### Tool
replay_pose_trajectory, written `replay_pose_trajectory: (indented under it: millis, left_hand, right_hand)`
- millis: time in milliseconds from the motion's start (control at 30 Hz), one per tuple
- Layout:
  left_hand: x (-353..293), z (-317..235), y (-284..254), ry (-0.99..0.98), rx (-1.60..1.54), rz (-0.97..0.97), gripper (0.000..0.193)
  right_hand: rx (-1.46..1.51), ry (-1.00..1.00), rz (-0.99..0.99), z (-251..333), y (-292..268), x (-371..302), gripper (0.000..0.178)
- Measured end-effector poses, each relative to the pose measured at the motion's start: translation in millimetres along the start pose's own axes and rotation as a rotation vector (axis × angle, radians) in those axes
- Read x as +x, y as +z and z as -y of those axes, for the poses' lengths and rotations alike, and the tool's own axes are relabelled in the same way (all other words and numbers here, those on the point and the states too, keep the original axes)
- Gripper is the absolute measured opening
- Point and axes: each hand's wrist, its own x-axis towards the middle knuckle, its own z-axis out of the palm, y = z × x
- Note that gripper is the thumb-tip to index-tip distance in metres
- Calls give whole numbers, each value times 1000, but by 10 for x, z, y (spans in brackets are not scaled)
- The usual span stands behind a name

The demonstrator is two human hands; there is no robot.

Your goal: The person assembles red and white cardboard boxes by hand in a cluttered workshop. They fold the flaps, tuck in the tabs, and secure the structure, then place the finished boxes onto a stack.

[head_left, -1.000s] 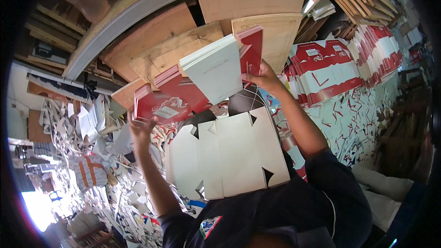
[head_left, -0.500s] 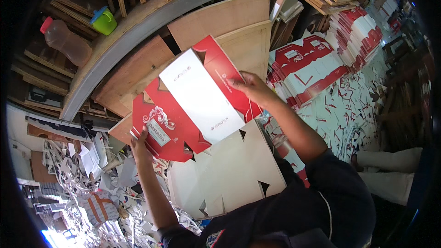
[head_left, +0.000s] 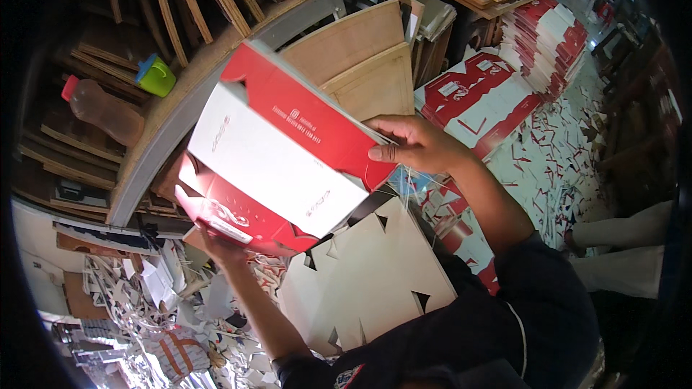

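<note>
Both hands hold a red and white die-cut cardboard box blank (head_left: 270,155) up in front of me, tilted, with its white panel between two red ones. My right hand (head_left: 418,145) pinches the red panel at its right end, thumb on the printed face. At the lower left edge, my left hand (head_left: 222,246) grips the other red panel; its fingers are partly hidden behind the board. Below the blank, on my lap, lie plain off-white die-cut sheets (head_left: 367,277) with triangular notches.
Stacks of red and white blanks (head_left: 479,97) stand at the right, among floor scraps (head_left: 530,166). Wooden boards fill the shelf (head_left: 288,25) at upper left, with a pink-capped bottle (head_left: 104,108) and a green cup (head_left: 156,79). Paper offcuts (head_left: 162,281) pile at lower left.
The blank has turned and shifted left, its lower red panel now bent away and catching light. My right hand has moved slightly right and lower. My left hand has dropped a little.
</note>
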Motion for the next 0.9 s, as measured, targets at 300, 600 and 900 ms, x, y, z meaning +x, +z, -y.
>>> replay_pose_trajectory:
  millis: [300,600,900]
  left_hand:
    - [79,376,-170,64,-19,-49,93]
    - [66,543,-28,-41,115,37,98]
    - [74,679,-180,-84,201,133,92]
  right_hand:
    - [-312,11,239,497,498,115,46]
    - [56,-32,507,285,587,341,46]
    - [-115,-184,387,750,522,378,40]
